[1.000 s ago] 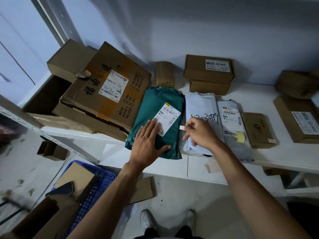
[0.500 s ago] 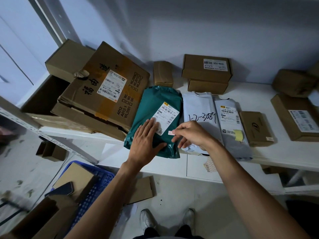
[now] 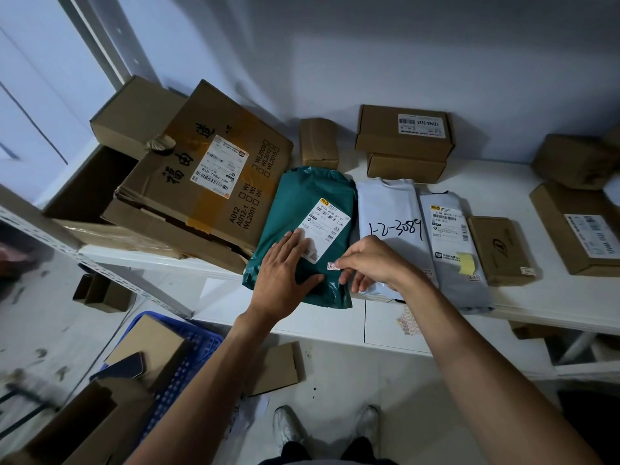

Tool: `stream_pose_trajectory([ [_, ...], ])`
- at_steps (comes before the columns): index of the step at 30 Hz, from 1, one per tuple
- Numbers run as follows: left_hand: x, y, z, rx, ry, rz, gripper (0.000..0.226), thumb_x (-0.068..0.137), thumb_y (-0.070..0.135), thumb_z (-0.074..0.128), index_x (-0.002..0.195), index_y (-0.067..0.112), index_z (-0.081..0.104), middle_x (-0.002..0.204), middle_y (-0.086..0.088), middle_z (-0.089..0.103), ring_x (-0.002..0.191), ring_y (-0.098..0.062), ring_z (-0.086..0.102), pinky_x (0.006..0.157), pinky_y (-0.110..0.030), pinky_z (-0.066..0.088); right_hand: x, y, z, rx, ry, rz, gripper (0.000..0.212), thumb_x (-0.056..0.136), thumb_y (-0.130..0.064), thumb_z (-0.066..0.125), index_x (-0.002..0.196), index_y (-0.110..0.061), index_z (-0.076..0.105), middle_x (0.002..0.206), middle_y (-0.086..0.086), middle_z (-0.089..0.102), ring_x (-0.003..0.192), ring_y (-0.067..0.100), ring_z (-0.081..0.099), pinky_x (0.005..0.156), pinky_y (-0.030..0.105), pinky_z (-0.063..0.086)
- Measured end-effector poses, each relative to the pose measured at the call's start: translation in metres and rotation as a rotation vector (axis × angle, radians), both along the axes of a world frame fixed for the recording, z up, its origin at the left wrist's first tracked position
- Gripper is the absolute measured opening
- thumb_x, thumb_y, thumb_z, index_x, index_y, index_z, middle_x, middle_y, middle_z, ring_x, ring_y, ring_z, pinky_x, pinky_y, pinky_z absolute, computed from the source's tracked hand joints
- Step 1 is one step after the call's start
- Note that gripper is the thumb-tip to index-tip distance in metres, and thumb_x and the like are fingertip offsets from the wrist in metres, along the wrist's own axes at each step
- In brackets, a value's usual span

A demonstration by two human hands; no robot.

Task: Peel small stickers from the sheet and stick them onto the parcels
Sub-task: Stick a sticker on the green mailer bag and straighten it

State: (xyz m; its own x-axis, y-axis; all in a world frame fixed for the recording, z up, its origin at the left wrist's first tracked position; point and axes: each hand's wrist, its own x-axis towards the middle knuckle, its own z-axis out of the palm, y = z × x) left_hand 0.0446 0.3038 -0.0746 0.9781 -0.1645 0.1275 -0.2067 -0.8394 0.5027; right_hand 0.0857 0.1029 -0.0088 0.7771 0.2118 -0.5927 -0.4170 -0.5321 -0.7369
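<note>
Head view: I see the green poly mailer (image 3: 312, 196) lying on the white shelf (image 3: 335, 323), with the left hand (image 3: 285, 280) flat on its lower half. Its fingers are straight and spread, their tips over the corner of the shipping label (image 3: 330, 223), so that grip is open and only pressing. The right hand (image 3: 369, 263) pinches the small sticker (image 3: 333, 266) by its right edge between thumb and fingertip, just below the label. I cannot tell whether the sticker already touches the film.

I'd judge the sticker almost weightless and floppy, and liable to curl or cling to the fingers, so it is best held by one edge, as here. The mailer looks soft, slick and puffy, and will likely wrinkle or slide unless pinned flat. The sticker sheet (image 3: 411, 325) lies near the shelf's front edge, under the right forearm. A white poly mailer (image 3: 385, 203) sits just beside the green one.
</note>
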Motion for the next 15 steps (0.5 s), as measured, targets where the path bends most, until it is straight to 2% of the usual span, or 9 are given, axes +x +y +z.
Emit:
stream_pose_trajectory([
  [4, -0.0001, 0.0003, -0.0006, 0.001, -0.012, -0.001, 0.08, 0.088, 0.055, 0.064, 0.153, 0.019, 0.035, 0.164, 0.002, 0.024, 0.153, -0.018, 0.017, 0.125, -0.043, 0.018, 0.0007, 0.0003, -0.0005, -0.024, 0.014, 0.004, 0.014, 0.094, -0.009, 0.064, 0.098, 0.004, 0.068, 0.078, 0.02, 0.074, 0.045, 0.021, 0.061, 0.04, 0.022, 0.046],
  [10, 0.0002, 0.0, -0.0009, -0.005, -0.015, 0.002, 0.081, 0.087, 0.055, 0.065, 0.153, 0.019, 0.036, 0.164, 0.002, 0.025, 0.153, -0.018, 0.018, 0.125, -0.044, 0.019, 0.0005, -0.0008, 0.001, -0.041, 0.023, -0.007, 0.017, 0.093, -0.009, 0.064, 0.1, 0.007, 0.068, 0.087, 0.026, 0.076, 0.048, 0.023, 0.061, 0.041, 0.023, 0.047],
  [15, 0.0003, -0.0004, -0.0018, -0.006, -0.024, 0.004, 0.081, 0.086, 0.055, 0.066, 0.152, 0.018, 0.038, 0.163, 0.001, 0.028, 0.153, -0.019, 0.02, 0.124, -0.046, 0.022, 0.0001, -0.0018, -0.0001, -0.057, 0.018, -0.01, 0.02, 0.092, -0.012, 0.068, 0.1, 0.006, 0.069, 0.085, 0.024, 0.076, 0.047, 0.021, 0.062, 0.043, 0.024, 0.049],
])
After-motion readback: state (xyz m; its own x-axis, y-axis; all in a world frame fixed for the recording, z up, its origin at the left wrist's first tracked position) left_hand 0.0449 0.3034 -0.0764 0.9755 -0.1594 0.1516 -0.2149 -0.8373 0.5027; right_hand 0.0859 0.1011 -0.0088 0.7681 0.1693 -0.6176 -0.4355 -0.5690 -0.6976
